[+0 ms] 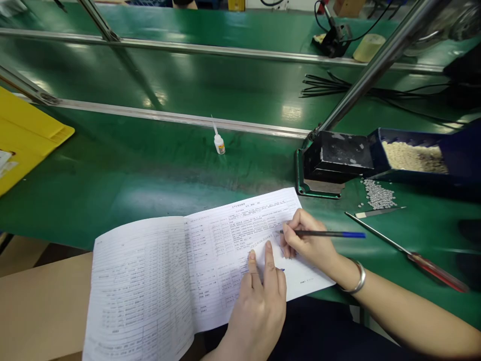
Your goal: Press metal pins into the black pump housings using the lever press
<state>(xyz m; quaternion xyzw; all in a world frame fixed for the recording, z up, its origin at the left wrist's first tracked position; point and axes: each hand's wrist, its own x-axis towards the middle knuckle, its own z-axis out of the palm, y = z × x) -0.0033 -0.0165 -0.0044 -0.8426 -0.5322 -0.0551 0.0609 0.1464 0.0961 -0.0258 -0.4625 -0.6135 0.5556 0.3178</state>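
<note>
An open booklet (225,281) of printed forms lies at the front edge of the green bench, its left pages overhanging. My right hand (310,240) pinches a dark pen (326,233) with a blue end, its tip over the right page. On that same page my left hand (261,296) rests with two fingers stretched out, pointing at the printed lines. A small blue tip (281,269) shows beside these fingers; what it belongs to is hidden.
A small white bottle (219,144) with a thin nozzle stands beyond the booklet. To the right are a black metal block (340,153), a blue bin (409,173) of pale pieces, loose small parts (378,194), tweezers (381,212) and a red-handled screwdriver (432,268). A yellow bin (33,130) sits left.
</note>
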